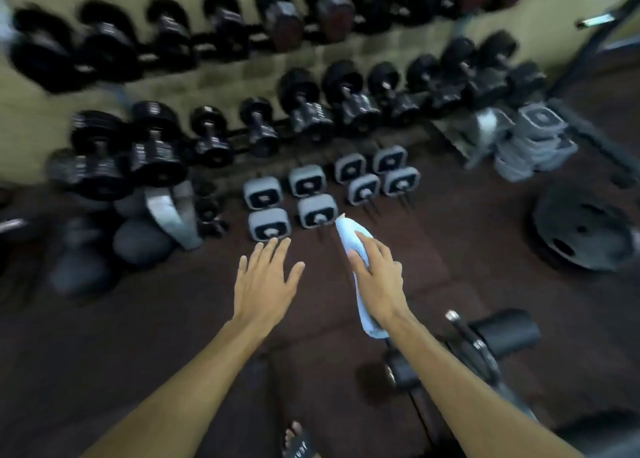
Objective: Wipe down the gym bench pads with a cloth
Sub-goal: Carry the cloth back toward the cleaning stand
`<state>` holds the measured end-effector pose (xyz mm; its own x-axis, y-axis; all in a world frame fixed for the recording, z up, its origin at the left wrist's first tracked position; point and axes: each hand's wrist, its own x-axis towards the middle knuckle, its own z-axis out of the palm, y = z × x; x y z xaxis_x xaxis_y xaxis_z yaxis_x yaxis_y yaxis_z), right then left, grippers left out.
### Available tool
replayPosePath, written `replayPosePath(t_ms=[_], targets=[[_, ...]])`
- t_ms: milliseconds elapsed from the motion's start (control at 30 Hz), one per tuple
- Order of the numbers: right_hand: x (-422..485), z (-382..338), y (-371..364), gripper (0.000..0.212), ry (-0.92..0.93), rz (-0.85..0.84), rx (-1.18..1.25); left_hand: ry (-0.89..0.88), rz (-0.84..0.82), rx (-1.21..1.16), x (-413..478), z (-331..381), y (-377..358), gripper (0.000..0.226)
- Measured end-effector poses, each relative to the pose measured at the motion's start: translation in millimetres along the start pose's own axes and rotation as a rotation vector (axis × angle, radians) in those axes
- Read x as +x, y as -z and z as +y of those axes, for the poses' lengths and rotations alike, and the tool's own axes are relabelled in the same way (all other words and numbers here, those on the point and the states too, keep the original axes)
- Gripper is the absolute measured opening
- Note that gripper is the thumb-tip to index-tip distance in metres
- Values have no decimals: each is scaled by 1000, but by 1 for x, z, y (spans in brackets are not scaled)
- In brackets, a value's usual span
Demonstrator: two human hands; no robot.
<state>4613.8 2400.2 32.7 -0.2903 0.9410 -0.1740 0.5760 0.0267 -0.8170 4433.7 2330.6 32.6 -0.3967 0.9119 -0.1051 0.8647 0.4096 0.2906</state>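
My right hand [377, 277] grips a light blue cloth [349, 232], which sticks out past my fingers and hangs below my wrist. My left hand [265, 279] is held out flat beside it, fingers spread, holding nothing. Both hands hover above the dark floor. At the lower right stands part of a gym bench: a black roller pad [504, 331] on a black frame [481, 357], with another dark pad [602, 433] cut off at the corner. The cloth does not touch any pad.
A two-tier rack of black dumbbells [311, 107] runs along the wall ahead. Several grey square dumbbells [317, 210] stand on the floor just beyond my hands. Weight plates [581, 232] lie at the right, grey plates [536, 139] stacked behind. My sandalled foot [299, 440] shows below.
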Motion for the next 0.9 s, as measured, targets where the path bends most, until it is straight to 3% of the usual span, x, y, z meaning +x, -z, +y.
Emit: replayPosePath(t_ms=[367,833,900], targets=[[52,-326,-261,46,404,-495,-82,592,284,-59,-12,-294,204,59],[33,-547,-588,66,659,-1097,-149,1217,488,-161,-45,-574,319,55],[26,-573,-628,62,679,-1176,-153,1291,502,-181,-49,-610,331,55]])
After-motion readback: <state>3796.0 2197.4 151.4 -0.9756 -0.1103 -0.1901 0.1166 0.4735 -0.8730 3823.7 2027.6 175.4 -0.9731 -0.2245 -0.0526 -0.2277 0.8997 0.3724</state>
